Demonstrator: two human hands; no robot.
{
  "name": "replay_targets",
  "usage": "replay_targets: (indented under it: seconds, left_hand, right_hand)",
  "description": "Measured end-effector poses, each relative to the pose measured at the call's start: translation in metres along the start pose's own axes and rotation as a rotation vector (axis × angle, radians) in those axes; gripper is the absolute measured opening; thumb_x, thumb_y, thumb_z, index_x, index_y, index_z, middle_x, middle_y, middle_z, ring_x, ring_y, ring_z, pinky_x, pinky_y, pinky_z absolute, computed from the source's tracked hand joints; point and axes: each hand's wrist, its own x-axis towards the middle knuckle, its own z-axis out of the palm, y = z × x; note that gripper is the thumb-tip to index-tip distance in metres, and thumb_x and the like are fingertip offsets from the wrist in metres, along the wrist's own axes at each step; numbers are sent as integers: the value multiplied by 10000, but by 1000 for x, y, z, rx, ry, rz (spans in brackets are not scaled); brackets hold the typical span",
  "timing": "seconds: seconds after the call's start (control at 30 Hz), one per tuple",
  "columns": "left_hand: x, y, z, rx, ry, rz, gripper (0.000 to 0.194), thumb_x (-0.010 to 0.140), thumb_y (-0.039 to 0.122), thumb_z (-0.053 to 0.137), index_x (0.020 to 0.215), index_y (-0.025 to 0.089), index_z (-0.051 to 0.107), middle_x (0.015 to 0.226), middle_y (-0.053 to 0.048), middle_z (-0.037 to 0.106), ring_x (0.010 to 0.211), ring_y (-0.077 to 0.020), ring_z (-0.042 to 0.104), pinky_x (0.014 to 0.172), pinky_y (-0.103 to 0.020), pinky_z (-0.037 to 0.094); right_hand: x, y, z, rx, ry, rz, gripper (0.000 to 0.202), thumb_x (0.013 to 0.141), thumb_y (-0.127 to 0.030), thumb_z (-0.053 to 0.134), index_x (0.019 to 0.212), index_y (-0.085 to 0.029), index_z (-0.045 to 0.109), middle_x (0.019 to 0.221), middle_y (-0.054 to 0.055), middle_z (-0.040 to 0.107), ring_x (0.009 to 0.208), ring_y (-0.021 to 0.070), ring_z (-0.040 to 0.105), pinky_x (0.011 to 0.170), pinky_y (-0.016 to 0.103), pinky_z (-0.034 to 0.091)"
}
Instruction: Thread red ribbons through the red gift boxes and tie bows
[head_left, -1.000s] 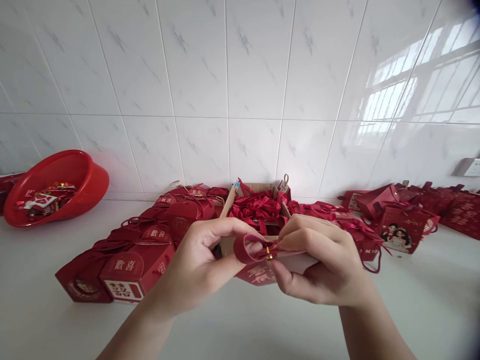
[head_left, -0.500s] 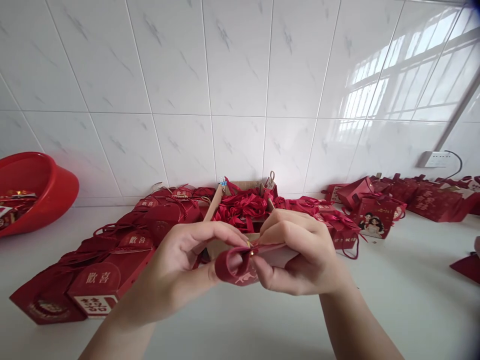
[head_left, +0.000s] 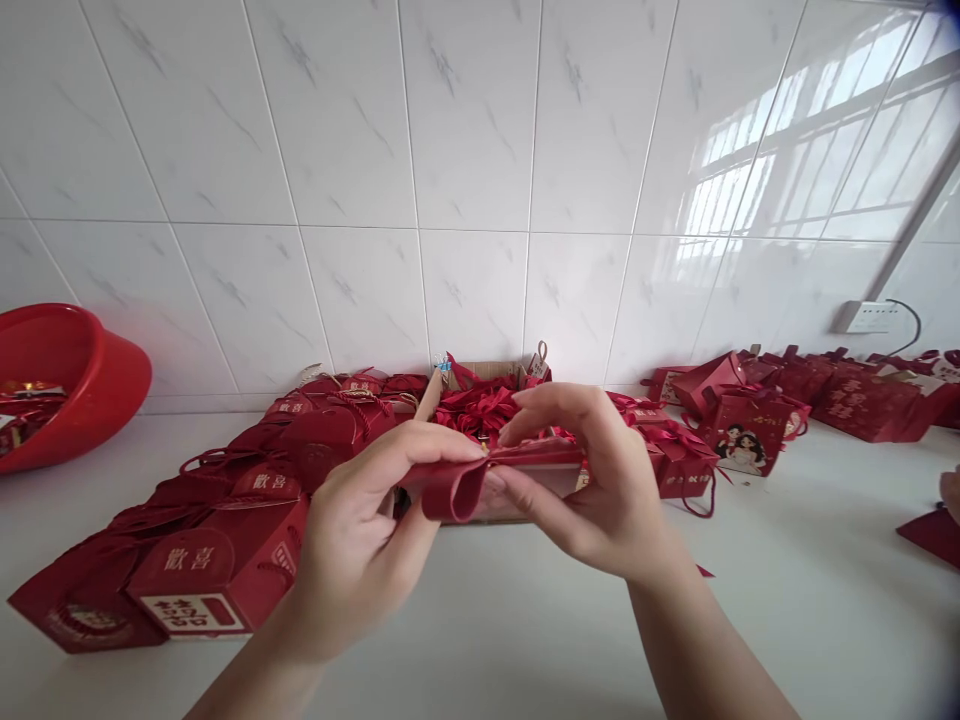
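Observation:
In front of me is a small red gift box (head_left: pixel 536 478) with a pale side and a flat red strap folded into a loop (head_left: pixel 454 495). My left hand (head_left: pixel 367 520) is closed on it, its fingers at the base of the loop where a small gold-coloured bit shows. On the other side is my right hand (head_left: pixel 592 490), thumb pressed near the loop and fingers curled above the box's edge. Behind them stands a cardboard box (head_left: pixel 429 395) heaped with red ribbons (head_left: pixel 480 408). The hands cover part of the gift box.
Finished-looking red gift boxes (head_left: pixel 217 560) crowd the counter (head_left: pixel 480 640) on the left. More red boxes (head_left: pixel 682 460) and bags (head_left: pixel 750 435) stand to the right. A red basin (head_left: pixel 112 375) is far left. Another person's hand (head_left: pixel 951 490) shows at the right edge.
The gift box has risen slightly and turned in my hands, with its strap loop moving left and up. My right fingers have lifted and spread away from the thumb.

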Motion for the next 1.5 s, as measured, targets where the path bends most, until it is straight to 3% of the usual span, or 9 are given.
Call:
replay_targets:
  seconds: [0.13, 0.3, 0.53, 1.2, 1.5]
  left_hand:
    - [1, 0, 0, 23, -10, 162, 277, 816, -30, 572, 983, 179, 645, 925, -36, 663, 918, -172, 635, 824, -311, 542]
    - [2, 2, -2, 89, -23, 263, 327, 808, -29, 589, 1034, 203, 641, 893, -41, 681, 879, -190, 627, 766, -369, 546]
    - [3, 5, -9, 207, -29, 372, 376, 764, -98, 569, 1002, 180, 654, 947, -49, 704, 901, -203, 637, 781, -405, 532]
    - [3, 0, -9, 167, -73, 388, 369, 767, -83, 564, 1006, 181, 661, 922, -58, 642, 831, -174, 587, 743, -355, 531]
    - [2, -4, -5, 152, -60, 382, 418, 757, -96, 575, 1044, 193, 668, 879, -57, 651, 810, -181, 597, 708, -353, 531]
  right_hand:
    - [0, -2, -5, -24, -77, -33, 353, 817, -118, 661, 1139, -152, 519, 991, 46, 640, 846, 120, 617, 748, 231, 531]
    - [3, -5, -5, 7, -105, -138, 277, 833, -41, 578, 1099, -119, 568, 986, 69, 624, 923, 146, 599, 810, 275, 515]
    - [3, -7, -2, -28, -82, -147, 261, 829, -11, 555, 1058, -127, 599, 942, 74, 618, 889, 170, 590, 768, 331, 519]
    - [-1, -8, -4, -37, -216, -46, 274, 814, -31, 522, 1046, -168, 573, 915, 60, 538, 825, 176, 506, 679, 335, 457]
    - [1, -9, -8, 7, -317, 6, 273, 819, -46, 500, 1049, -179, 559, 936, 65, 529, 851, 196, 479, 721, 357, 453]
